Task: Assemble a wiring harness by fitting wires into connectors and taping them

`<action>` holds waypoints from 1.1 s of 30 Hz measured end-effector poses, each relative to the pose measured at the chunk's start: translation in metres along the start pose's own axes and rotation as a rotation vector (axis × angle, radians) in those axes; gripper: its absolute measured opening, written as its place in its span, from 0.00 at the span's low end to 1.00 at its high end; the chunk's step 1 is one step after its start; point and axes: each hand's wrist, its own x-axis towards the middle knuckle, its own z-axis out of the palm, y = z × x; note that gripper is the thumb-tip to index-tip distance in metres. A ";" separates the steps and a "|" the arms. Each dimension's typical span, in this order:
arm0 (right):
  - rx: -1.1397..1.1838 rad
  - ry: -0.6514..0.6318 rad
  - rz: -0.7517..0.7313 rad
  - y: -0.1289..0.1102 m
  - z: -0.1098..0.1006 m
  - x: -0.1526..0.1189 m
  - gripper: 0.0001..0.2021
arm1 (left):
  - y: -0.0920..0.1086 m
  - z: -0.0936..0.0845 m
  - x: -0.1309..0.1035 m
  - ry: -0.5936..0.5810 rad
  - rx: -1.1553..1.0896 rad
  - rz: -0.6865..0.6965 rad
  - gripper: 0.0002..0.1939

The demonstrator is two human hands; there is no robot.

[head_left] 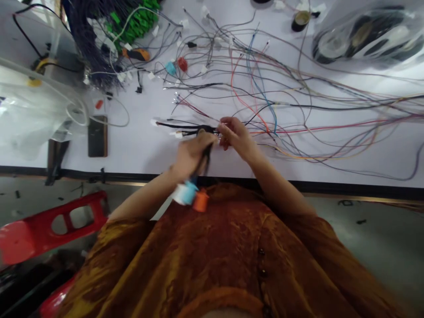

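Black-wrapped wire branches lie near the table's front edge and run in between my hands. My left hand is closed round the dark bundle, its outline a little blurred. Below it hang dark leads ending in a light blue connector, a white one beside it and an orange connector, all smeared by motion. My right hand has its thumb and fingers pinched on the thin wires just right of the black wrapping. From there red, orange, blue and grey wires spread to the right.
Loose wires cover the table's middle, with a blue connector and a red connector. An orange-black tool, green connectors and a dark phone-like block lie left. A plastic bag of tape rolls is back right.
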 end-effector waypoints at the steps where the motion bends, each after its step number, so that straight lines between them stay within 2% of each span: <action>1: 0.037 -0.091 0.064 -0.003 -0.003 0.011 0.18 | 0.003 0.000 -0.007 -0.070 0.065 0.076 0.06; 3: 0.075 -0.218 0.163 -0.008 -0.008 0.029 0.16 | 0.003 0.000 -0.017 -0.196 0.192 0.235 0.09; 5: 0.128 -0.161 0.238 -0.009 -0.013 0.037 0.12 | -0.007 0.000 -0.021 -0.174 0.220 0.299 0.09; 7: 0.163 -0.017 0.258 -0.007 -0.018 0.033 0.13 | -0.022 0.002 -0.019 -0.006 0.082 0.177 0.10; 10: 0.032 0.117 0.104 0.000 -0.018 0.005 0.18 | -0.046 0.006 -0.004 0.233 -0.178 -0.142 0.17; 11: -0.039 0.123 0.032 0.004 -0.015 -0.007 0.20 | -0.051 0.008 0.003 0.265 -0.238 -0.216 0.18; 13: -0.167 0.090 -0.089 0.015 -0.001 -0.029 0.23 | -0.056 0.010 0.017 0.273 -0.299 -0.268 0.19; 16: -0.266 -0.049 -0.190 0.032 0.022 -0.046 0.26 | -0.050 0.012 0.030 0.219 -0.318 -0.236 0.19; 18: -0.262 -0.080 -0.209 0.039 0.026 -0.045 0.24 | -0.043 0.013 0.031 0.175 -0.331 -0.225 0.19; 20: -0.257 -0.009 -0.213 0.036 0.019 -0.037 0.16 | -0.035 0.014 0.025 0.142 -0.314 -0.202 0.18; 22: -0.284 0.097 -0.228 0.026 0.003 -0.025 0.09 | -0.027 0.013 0.017 0.095 -0.199 -0.144 0.16; 23: -0.313 0.102 -0.245 0.019 -0.006 -0.019 0.07 | -0.024 0.012 0.014 0.068 -0.120 -0.115 0.14; 24: -0.353 0.057 -0.265 0.012 -0.013 -0.013 0.07 | -0.020 0.011 0.013 0.042 -0.045 -0.093 0.12; 26: -0.447 -0.136 -0.299 0.000 -0.024 0.000 0.12 | -0.012 0.008 0.013 -0.001 0.052 -0.085 0.09; 28: -0.534 -0.334 -0.295 -0.007 -0.026 0.011 0.14 | -0.002 0.005 0.017 -0.072 0.161 -0.110 0.06; 29: -0.561 -0.389 -0.284 -0.008 -0.026 0.014 0.14 | 0.003 0.005 0.019 -0.120 0.259 -0.117 0.05; 31: -0.572 -0.419 -0.279 -0.006 -0.023 0.019 0.15 | 0.012 0.005 0.020 -0.211 0.468 -0.110 0.06; 33: -0.524 -0.387 -0.286 -0.001 -0.021 0.019 0.20 | 0.019 0.007 0.017 -0.256 0.595 -0.087 0.06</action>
